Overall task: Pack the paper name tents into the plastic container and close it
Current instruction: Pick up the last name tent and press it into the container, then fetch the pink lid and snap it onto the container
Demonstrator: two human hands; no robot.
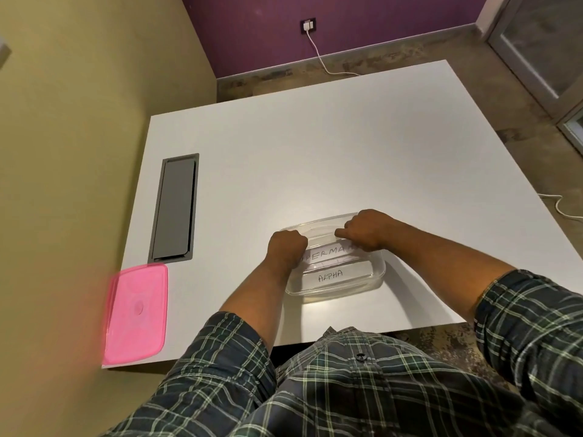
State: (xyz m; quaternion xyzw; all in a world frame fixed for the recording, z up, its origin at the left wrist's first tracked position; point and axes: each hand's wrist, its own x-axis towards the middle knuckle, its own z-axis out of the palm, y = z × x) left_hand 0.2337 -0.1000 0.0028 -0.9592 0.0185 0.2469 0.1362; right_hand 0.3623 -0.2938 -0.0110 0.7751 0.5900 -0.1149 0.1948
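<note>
A clear plastic container (377,280) stands near the table's front edge, without a lid. Inside it lies a white name tent marked ALPHA (331,275) at the near side. Behind it is a second tent with letters reading PERMA (328,252). My left hand (287,246) and my right hand (366,230) each grip an end of this second tent with curled fingers, over the container's far half. The tent's ends are hidden by my hands. The pink lid (137,313) lies flat at the table's front left corner.
The white table (315,152) has a grey cable hatch (175,209) set into its left side. A yellow wall runs along the left. A white cable (318,55) runs from a wall socket behind the table, and another cable (560,206) lies on the floor at right.
</note>
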